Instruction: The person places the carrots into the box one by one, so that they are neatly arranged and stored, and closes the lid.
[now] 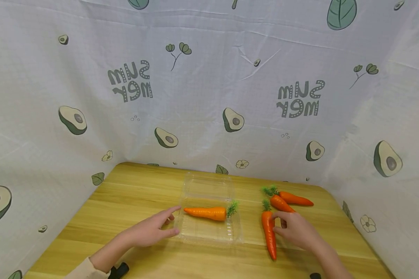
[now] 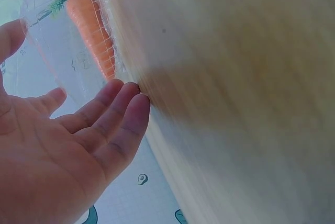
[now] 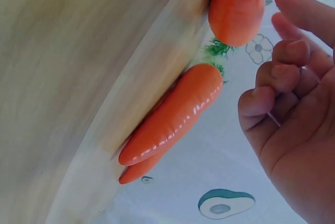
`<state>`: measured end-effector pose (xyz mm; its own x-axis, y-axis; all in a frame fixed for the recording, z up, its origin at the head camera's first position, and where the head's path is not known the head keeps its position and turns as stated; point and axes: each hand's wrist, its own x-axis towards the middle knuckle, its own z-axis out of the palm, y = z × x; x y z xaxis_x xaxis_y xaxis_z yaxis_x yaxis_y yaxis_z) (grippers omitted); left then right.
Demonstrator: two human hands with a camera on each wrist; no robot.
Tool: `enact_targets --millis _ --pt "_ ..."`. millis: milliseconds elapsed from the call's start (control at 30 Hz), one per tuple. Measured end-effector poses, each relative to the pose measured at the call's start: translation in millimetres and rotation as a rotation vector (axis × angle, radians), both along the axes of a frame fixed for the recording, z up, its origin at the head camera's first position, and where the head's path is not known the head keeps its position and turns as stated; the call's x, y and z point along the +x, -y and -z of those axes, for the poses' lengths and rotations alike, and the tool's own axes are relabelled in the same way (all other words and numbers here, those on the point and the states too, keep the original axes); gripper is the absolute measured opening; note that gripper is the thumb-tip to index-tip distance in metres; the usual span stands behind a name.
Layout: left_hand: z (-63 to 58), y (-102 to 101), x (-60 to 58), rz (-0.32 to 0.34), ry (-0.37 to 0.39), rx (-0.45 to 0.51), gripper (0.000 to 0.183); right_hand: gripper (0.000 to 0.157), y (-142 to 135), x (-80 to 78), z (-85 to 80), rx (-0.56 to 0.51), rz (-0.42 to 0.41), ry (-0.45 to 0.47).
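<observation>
A clear plastic clamshell container (image 1: 202, 232) lies with its lid folded back, and an orange carrot (image 1: 206, 213) (image 2: 91, 30) with a green top rests across its base. My left hand (image 1: 150, 230) (image 2: 68, 145) is at the container's left edge, fingers spread and mostly straight. On the right, my right hand (image 1: 295, 230) (image 3: 303, 103) is beside a second carrot (image 1: 269, 234) (image 3: 238, 12). In the right wrist view a gap separates the thumb and forefinger from that carrot, while the other fingers curl loosely. Beyond it lie two more carrots, a nearer one (image 1: 280, 202) (image 3: 172, 116) and a farther one (image 1: 298, 198).
The wooden table (image 1: 139, 186) has rounded far corners. A white cloth (image 1: 202, 89) printed with avocados, leaves and flowers hangs behind it and along both sides. The container's transparent lid (image 1: 209, 186) points toward the back edge.
</observation>
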<state>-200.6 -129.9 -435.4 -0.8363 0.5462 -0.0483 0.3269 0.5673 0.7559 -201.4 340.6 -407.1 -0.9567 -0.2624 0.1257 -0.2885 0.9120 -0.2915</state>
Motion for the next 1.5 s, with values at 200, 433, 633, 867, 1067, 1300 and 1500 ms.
enact_targets --millis 200,433,633,867,1067,1300,1500 --pt "0.1 0 -0.1 0.002 0.006 0.002 0.074 0.050 -4 -7.8 -3.4 -0.012 -0.043 0.081" --pt "-0.1 0 -0.8 0.004 0.008 0.000 0.074 0.059 -8 -17.0 -6.3 -0.018 -0.098 0.131" --pt "-1.9 0 -0.9 0.014 0.016 -0.001 0.074 0.061 -8 -22.2 -8.1 -0.014 -0.102 0.162" --pt "-2.6 0 -1.9 0.014 0.008 -0.004 0.074 0.059 -7 -27.2 -7.4 0.000 -0.120 0.180" --pt "-4.3 0 -1.6 0.013 0.019 -0.001 0.074 0.056 -5 -30.3 -6.0 0.005 -0.105 0.191" --pt "-5.1 0 -0.9 0.010 0.023 0.000 0.075 0.059 -4 -31.0 -4.7 0.035 -0.054 0.189" --pt "-5.9 -1 -0.5 0.011 0.023 0.001 0.075 0.058 -4 -30.7 -4.1 0.055 -0.059 0.176"
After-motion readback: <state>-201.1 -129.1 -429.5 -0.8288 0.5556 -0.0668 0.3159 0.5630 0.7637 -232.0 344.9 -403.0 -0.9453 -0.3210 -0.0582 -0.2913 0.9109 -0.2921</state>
